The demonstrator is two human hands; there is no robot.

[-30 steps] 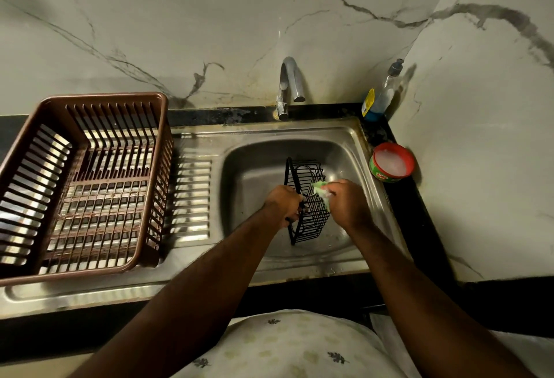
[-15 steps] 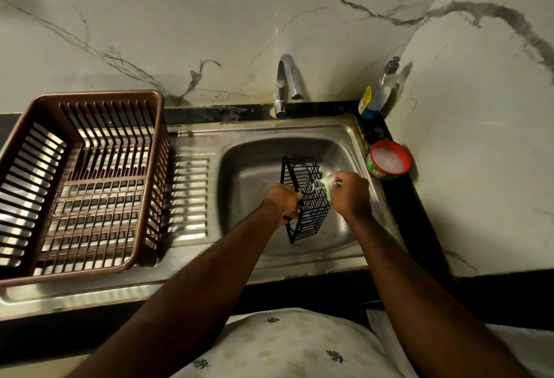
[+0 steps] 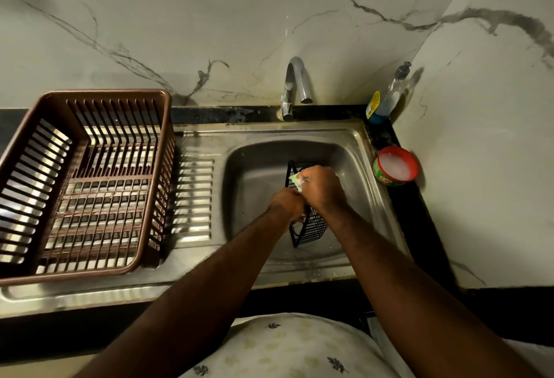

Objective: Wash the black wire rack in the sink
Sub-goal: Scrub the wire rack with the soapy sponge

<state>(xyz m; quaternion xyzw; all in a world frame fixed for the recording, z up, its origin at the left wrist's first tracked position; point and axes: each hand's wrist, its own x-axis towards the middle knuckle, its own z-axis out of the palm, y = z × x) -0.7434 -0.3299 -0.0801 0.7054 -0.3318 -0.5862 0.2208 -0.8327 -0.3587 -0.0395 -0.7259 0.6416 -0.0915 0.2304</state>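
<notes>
Scrubbing stage, by my read: no water runs from the tap (image 3: pixel 295 83), so rinsing is still to come. Brown drying basket (image 3: pixel 85 179) stands on the drainboard at left. Left hand (image 3: pixel 286 205) grasps the black wire rack (image 3: pixel 311 229), which stands tilted on edge inside the sink (image 3: pixel 371 197) basin. Right hand (image 3: pixel 322 187) is clenched around a green sponge (image 3: pixel 296 180) pressed to the rack's upper edge. Rack wires look thin, closely spaced, box-shaped; suds on them cannot be made out. Soap tub (image 3: pixel 395 166) sits at right.
</notes>
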